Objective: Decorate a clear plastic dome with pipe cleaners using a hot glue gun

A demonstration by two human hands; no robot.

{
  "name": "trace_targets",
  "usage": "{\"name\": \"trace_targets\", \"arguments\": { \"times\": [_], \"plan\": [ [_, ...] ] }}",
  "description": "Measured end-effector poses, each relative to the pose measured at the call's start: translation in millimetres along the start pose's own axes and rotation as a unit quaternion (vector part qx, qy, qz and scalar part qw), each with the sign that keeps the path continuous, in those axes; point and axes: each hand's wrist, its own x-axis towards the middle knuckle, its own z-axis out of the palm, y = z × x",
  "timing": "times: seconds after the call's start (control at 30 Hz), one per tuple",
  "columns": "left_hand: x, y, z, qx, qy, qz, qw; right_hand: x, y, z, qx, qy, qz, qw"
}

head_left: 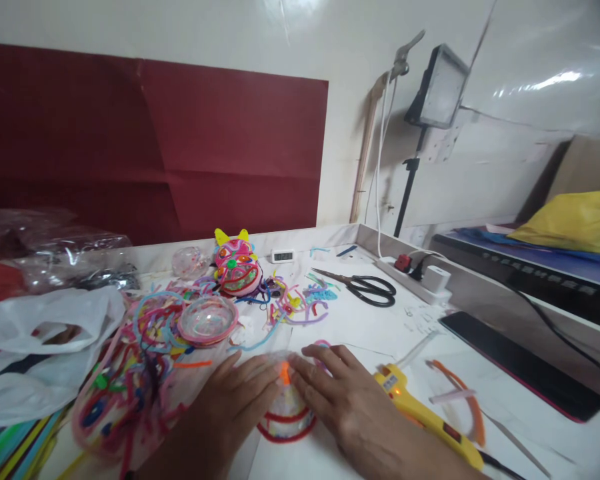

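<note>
My left hand [230,400] and my right hand [340,393] lie on either side of a clear plastic dome [286,407] with a red pipe-cleaner rim and a small orange piece on top. Fingers of both hands touch the dome and curve round it. It stands on the white table [420,320] near the front edge. A yellow glue gun [420,413] lies just right of my right hand. A second clear dome [207,320] with a pink rim sits behind my left hand.
A heap of coloured pipe cleaners [135,360] spreads at the left beside plastic bags [40,333]. A pink cat-faced craft [236,263], a small clock [283,255], black scissors [373,288], a power strip [425,273] and a dark phone [520,363] lie farther back and right.
</note>
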Motion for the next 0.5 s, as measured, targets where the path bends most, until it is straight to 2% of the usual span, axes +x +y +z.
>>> {"name": "trace_targets", "arguments": {
  "times": [0.27, 0.4, 0.5],
  "plan": [
    [3, -3, 3, 0.019, 0.029, 0.018, 0.999, 0, -2, 5, 0.042, 0.030, 0.016, 0.999],
    [5, -2, 2, 0.032, 0.045, 0.031, 0.998, 4, -3, -6, 0.119, 0.003, 0.053, 0.991],
    [8, -1, -1, 0.051, 0.088, 0.043, 0.994, 7, -4, -16, 0.120, -0.026, 0.067, 0.990]
  ]
}}
